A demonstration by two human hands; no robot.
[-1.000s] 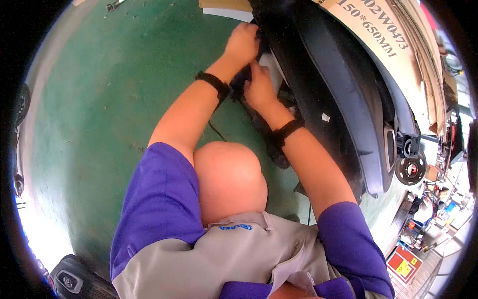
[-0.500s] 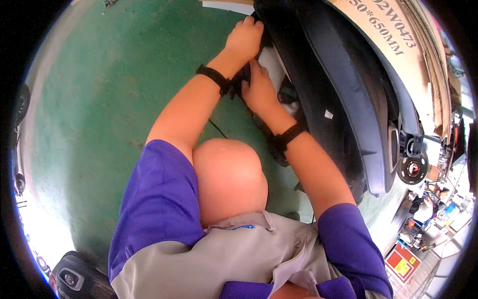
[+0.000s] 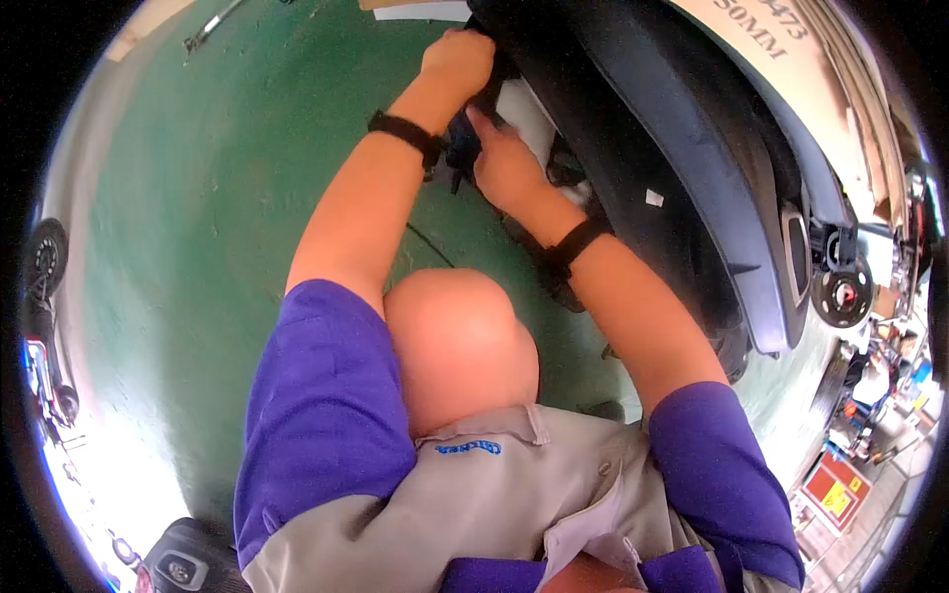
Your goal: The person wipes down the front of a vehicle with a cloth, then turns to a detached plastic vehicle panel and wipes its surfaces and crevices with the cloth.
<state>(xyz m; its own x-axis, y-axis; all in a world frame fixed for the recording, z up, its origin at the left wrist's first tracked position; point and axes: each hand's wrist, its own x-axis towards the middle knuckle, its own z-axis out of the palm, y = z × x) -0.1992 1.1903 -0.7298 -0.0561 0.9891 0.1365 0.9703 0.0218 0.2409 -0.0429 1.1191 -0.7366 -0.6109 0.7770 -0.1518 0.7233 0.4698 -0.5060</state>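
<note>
A large black and dark blue-grey plastic body (image 3: 682, 188), apparently a vehicle's, stands in front of me to the right, a white scrap stuck on its side. My left hand (image 3: 460, 64) is closed, its fingers bent over a black part at the body's far left edge. Below it, my right hand (image 3: 512, 168) stretches one finger toward a dark piece (image 3: 462, 143) beside the body; the other fingers are curled and partly hidden. What exactly either hand grips cannot be made out. A white surface (image 3: 524, 114) shows between my right hand and the body.
Cardboard (image 3: 791, 89) leans behind the body. A small wheel (image 3: 842, 294) stands at the right, with a cluttered area and a red-yellow box (image 3: 836, 489) below it. My bare knee (image 3: 460, 346) is close under my arms. A metal rod (image 3: 210, 30) lies on the green floor.
The view has shifted slightly, so the body appears further right and lower. A finger of my right hand now points out toward the dark piece. My left hand keeps its place at the edge.
</note>
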